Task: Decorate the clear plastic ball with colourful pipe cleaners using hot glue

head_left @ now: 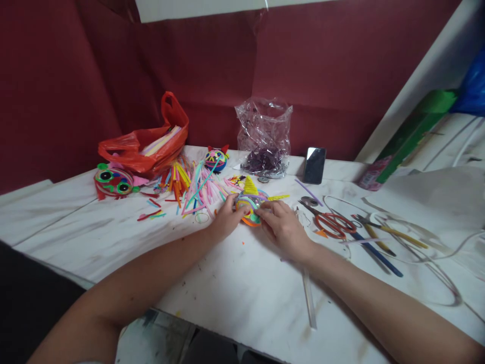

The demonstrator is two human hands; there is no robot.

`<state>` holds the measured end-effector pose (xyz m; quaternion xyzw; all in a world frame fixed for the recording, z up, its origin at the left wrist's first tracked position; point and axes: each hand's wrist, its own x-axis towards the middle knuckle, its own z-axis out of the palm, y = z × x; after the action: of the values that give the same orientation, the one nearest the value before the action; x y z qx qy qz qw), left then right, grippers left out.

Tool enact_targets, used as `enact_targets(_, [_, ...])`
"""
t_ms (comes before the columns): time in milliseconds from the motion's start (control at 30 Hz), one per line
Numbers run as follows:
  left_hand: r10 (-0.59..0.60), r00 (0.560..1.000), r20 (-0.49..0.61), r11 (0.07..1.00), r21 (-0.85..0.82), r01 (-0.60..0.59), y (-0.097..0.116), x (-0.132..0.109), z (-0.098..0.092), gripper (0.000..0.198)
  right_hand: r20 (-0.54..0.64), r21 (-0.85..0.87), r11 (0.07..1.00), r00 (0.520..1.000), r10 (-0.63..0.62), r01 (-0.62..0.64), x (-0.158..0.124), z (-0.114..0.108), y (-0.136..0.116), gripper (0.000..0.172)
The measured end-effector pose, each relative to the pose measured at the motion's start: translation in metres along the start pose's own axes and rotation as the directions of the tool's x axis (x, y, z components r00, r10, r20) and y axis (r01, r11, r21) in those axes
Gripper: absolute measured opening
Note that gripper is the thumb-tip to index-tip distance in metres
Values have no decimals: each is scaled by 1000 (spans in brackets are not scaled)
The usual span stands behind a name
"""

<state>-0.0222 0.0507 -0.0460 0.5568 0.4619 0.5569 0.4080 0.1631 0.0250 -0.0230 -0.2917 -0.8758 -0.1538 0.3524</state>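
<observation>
A round craft ball (248, 198) wrapped in colourful pipe cleaners rests on the table between my hands, with a yellow pointed ear standing up on top. The fingers and thumb of my left hand (227, 220) are closed around its left side. From the right, my right hand (283, 227) pinches at the ball's front edge, close to a green piece. Whatever small part lies between those fingertips is hidden. A yellow pipe-cleaner strip (279, 197) sticks out to the right behind my right hand.
Red-handled scissors (335, 224), yellow-handled pliers (401, 235) and loose cable lie at right. A phone (314, 165) leans behind, beside a clear plastic bag (264, 139). Pipe cleaners (204, 189), a red bag (151, 146) and two finished craft animals, one a green-eyed figure (115, 180), occupy the left.
</observation>
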Motion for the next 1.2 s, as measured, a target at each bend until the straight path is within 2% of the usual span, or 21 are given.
enact_targets(133, [-25,999,39,999,-44,27,-1,0,4,63,-7,29,998,999,47,-47,0,0,3,28])
enact_targets(367, [-24,999,33,1000,3,24,4,-1,5,62,59,-83,997,998,2,3,-4,6,5,29])
enact_targets(467, [-56,998,32,998,-19,56,5,1,5,56,54,-40,999,998,21,-18,-5,7,5,30])
enact_targets(533, [-99,995,21,995,-9,99,5,2,5,56,-9,34,997,998,63,-63,-3,4,5,29])
enact_targets(600, [-131,991,-9,991,39,131,4,3,5,60,-55,92,979,981,186,-181,0,-1,6,26])
enact_targets(667, [-123,992,-41,988,88,126,1,4,2,67,15,65,925,927,374,-374,4,-10,9,22])
enact_targets(767, [-55,998,-8,992,111,56,-5,6,-4,75,195,-95,815,792,579,-572,15,-28,16,17])
enact_targets(800, [-30,999,17,993,117,28,-7,6,-6,77,205,-113,792,766,609,-599,19,-36,20,16])
enact_targets(900, [49,997,65,988,145,-58,-10,7,-10,83,73,-9,716,714,696,-698,26,-58,40,20])
enact_targets(967, [88,993,81,983,153,-100,-9,8,-11,90,46,54,628,630,775,-776,25,-69,61,22])
enact_targets(1033, [104,989,101,983,141,-118,-6,8,-10,94,161,48,547,547,822,-836,18,-72,83,19])
enact_targets(1067, [104,988,111,984,132,-118,-5,8,-9,96,248,80,524,526,814,-848,14,-71,92,20])
enact_targets(1133, [100,987,129,987,113,-115,-2,7,-7,99,408,213,491,534,741,-845,5,-63,104,19])
enact_targets(1200, [90,985,149,988,108,-107,-1,8,-7,102,466,288,454,538,702,-843,0,-51,107,17])
